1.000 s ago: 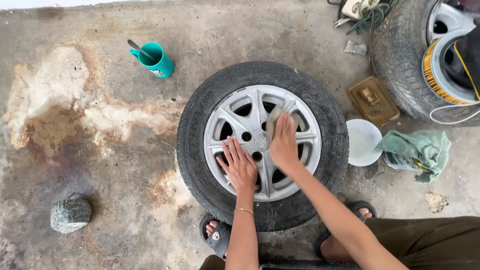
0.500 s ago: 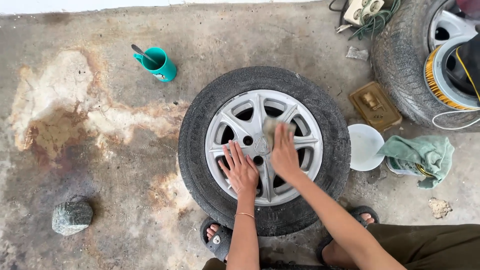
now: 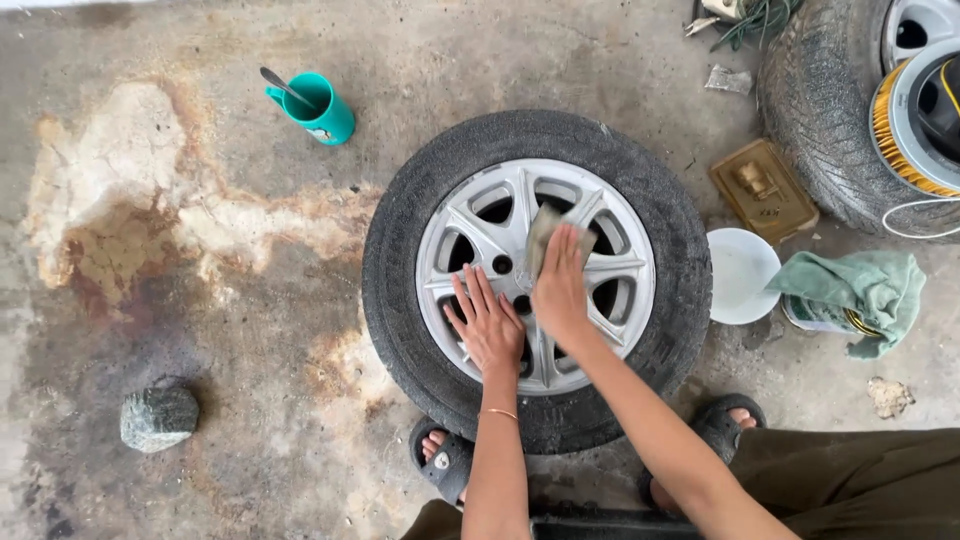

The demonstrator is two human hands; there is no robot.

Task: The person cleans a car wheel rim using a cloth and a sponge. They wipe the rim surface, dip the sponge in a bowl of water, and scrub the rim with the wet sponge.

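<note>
Head view: a grey pad lies pressed on the silver rim of the tyre flat on the concrete floor, under the right hand, fingers flat on it. Left hand rests beside, fingers spread w/ nothing held. Teal cup sits well off upper left, white lid & green rag to the right.

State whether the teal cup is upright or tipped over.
Upright: the teal cup stands on the concrete floor, mouth upward, a spoon leaning inside.

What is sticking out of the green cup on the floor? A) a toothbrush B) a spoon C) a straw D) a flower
B, a metal spoon handle leans out of the green cup, which stands on the concrete floor away from the wheel.
</note>
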